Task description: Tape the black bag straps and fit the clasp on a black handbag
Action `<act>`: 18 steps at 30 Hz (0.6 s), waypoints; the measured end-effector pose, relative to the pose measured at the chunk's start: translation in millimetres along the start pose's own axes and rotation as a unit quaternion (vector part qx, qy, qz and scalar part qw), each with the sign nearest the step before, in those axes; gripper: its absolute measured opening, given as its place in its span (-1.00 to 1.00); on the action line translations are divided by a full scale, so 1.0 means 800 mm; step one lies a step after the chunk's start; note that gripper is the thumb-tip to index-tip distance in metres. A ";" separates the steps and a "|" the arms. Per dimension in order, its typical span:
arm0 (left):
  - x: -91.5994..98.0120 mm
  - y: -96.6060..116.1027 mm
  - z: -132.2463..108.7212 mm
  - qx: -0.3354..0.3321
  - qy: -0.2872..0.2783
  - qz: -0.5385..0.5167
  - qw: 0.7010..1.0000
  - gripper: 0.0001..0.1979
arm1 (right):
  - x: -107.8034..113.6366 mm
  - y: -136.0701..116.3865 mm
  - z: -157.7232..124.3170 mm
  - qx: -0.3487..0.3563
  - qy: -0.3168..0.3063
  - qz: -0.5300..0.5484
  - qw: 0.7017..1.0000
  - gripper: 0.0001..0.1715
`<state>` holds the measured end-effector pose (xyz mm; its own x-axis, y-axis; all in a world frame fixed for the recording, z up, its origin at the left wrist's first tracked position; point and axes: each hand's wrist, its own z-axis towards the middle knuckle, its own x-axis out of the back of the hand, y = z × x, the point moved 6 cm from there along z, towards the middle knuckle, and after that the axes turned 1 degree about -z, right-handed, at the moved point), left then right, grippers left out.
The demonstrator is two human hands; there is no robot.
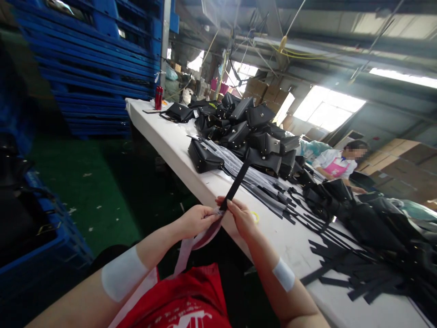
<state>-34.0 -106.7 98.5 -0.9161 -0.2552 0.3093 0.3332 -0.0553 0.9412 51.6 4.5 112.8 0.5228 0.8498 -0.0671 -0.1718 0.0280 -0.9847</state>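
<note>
My right hand (241, 217) is closed on a flat black strap (237, 182), whose free end points up and away over the table edge. Close beside it, my left hand (198, 222) pinches a thin, pale see-through plastic sleeve (186, 253) around the strap's lower end. The sleeve hangs down toward my red apron (191, 296). A darker, reddish length shows through it below my fingers; how far the strap runs inside I cannot tell. Past my hands, several straps in clear sleeves (254, 175) lie beside a black handbag (205, 157).
A long white table (266, 241) carries a heap of black handbags (239, 127) and loose black straps (368, 269). A red bottle (159, 98) stands at its far end. Blue pallets (99, 68) and a blue crate (64, 246) are left. A co-worker (337, 164) is across the table.
</note>
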 end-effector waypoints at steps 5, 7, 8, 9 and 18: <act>0.002 0.032 -0.002 -0.030 0.014 -0.003 0.999 -0.59 | -0.020 -0.002 -0.027 0.025 -0.054 -0.023 0.998 -0.61; -0.004 0.042 -0.009 -0.027 0.012 0.014 0.999 -0.59 | -0.016 -0.011 -0.033 0.036 -0.039 0.002 0.999 -0.59; -0.008 0.047 -0.014 -0.021 0.008 0.023 0.999 -0.59 | -0.012 -0.017 -0.035 0.045 -0.018 0.022 0.999 -0.59; -0.013 0.051 -0.018 -0.016 0.002 0.030 0.999 -0.59 | -0.005 -0.023 -0.036 0.055 0.008 0.042 0.998 -0.60; -0.031 0.090 -0.032 -0.021 0.025 0.038 0.999 -0.60 | 0.003 -0.058 -0.051 0.091 0.023 0.045 0.995 -0.58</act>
<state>18.3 -128.9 155.5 -0.8754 -0.3088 0.3719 0.4118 -0.0737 0.9083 95.2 -16.0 151.7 0.5356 0.8281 -0.1656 -0.3663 0.0511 -0.9291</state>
